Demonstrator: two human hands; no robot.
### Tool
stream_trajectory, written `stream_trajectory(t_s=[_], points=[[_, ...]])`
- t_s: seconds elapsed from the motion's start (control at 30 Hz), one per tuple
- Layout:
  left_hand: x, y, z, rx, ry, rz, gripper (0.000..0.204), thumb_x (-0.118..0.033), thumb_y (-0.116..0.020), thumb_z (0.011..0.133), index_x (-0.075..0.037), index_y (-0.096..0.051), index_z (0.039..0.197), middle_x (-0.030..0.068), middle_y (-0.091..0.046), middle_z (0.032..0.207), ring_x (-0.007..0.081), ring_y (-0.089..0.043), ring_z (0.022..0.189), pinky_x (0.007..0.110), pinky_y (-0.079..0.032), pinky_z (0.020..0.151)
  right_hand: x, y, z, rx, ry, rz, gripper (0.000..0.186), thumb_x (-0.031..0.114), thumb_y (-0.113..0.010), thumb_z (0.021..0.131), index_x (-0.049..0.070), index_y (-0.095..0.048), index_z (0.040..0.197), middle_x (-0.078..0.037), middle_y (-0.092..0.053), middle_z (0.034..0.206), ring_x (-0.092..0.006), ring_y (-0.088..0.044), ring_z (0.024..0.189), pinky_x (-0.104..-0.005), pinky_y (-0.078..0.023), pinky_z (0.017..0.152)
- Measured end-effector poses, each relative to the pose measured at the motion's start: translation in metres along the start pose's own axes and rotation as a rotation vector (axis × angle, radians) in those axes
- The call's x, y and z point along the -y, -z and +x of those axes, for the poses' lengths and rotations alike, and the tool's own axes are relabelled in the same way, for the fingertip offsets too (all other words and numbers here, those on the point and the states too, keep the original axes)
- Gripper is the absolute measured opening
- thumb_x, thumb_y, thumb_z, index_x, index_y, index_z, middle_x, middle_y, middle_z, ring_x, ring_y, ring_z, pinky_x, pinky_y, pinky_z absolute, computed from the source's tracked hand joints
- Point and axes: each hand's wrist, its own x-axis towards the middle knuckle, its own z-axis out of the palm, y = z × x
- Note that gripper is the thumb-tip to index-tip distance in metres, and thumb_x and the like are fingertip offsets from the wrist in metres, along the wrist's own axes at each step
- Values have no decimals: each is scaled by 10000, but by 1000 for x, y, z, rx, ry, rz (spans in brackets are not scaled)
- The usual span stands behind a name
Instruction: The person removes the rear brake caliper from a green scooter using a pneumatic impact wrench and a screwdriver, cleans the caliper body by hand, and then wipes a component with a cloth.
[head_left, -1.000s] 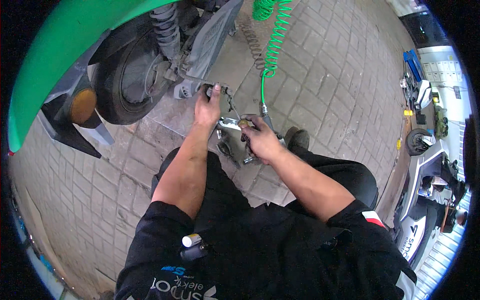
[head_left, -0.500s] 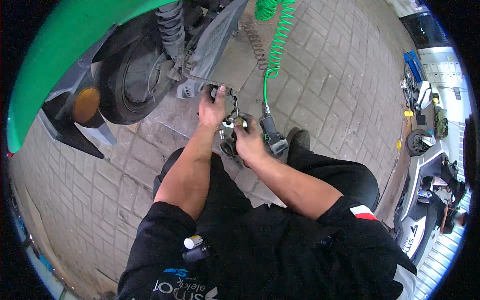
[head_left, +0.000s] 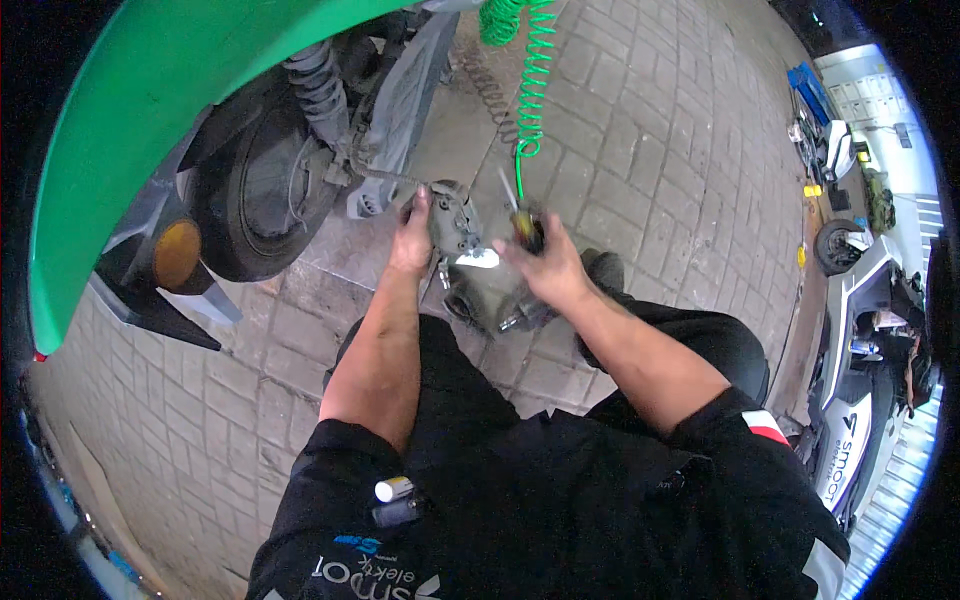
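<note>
My left hand (head_left: 410, 235) grips a dark, grimy brake caliper (head_left: 452, 222), still attached to a hose (head_left: 385, 176) from the front of a green scooter. My right hand (head_left: 545, 260) is closed on a screwdriver (head_left: 522, 222) with a yellow and black handle, raised to the right of the caliper with its shaft pointing up; it is slightly blurred. Below the hands, tools (head_left: 470, 300) lie on the paving between my legs, partly hidden and hard to make out.
The scooter's green bodywork (head_left: 130, 90), front wheel (head_left: 240, 240) and shock absorber (head_left: 315, 90) fill the upper left. A coiled green air hose (head_left: 535, 80) runs down to the ground tools. Along the right stand another scooter (head_left: 850, 390), a loose wheel (head_left: 835, 245) and assorted parts.
My right hand has moved right and away from the caliper, lifting the screwdriver clear of it. The caliper in my left hand has turned to show more of its face.
</note>
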Motion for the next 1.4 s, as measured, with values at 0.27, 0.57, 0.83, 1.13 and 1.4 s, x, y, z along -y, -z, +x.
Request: stream_trajectory(t_s=[0.27,0.57,0.83,1.13,1.4], points=[[-2,12,-2,111,86,-318,669,-541,-402,926,-1,-396,1322,126,-522,1244,260,-525,1108,381,-415,954,15,-14,55,158,236,155,740,293,-785,696,15,-423,1279,-193,-574,1131,-275,-558,1045,-349,-435,911],[-31,35,-38,-139,105,-312,721,-634,-419,877,-27,-504,1257,109,-589,1105,191,-567,908,316,-464,769,-22,-8,107,599,162,-37,654,251,-761,694,10,-475,1231,-207,-616,1078,-286,-604,990,-371,-462,877],[-38,14,-35,-295,3,-30,560,-512,-422,939,-10,-579,1132,55,-599,1030,132,-525,873,280,-441,784,-146,-100,95,1176,561,-957,545,195,-570,803,48,-420,1307,-148,-522,1278,-336,-535,1128,-408,-470,910],[-12,-2,-41,-500,-123,117,451,-354,-395,957,-48,-504,1269,109,-602,1098,153,-575,926,288,-453,807,-187,-160,51,846,1408,-924,309,274,-436,896,140,-645,1079,-50,-525,1221,-258,-445,1191,-466,-279,1055],[-49,-33,-34,-493,24,68,584,-481,-403,941,-26,-465,1302,205,-529,1246,260,-481,1164,320,-338,988,-191,-177,50,913,1576,-1066,283,275,-474,861,176,-703,994,-24,-490,1263,-265,-369,1252,-550,-229,1057]])
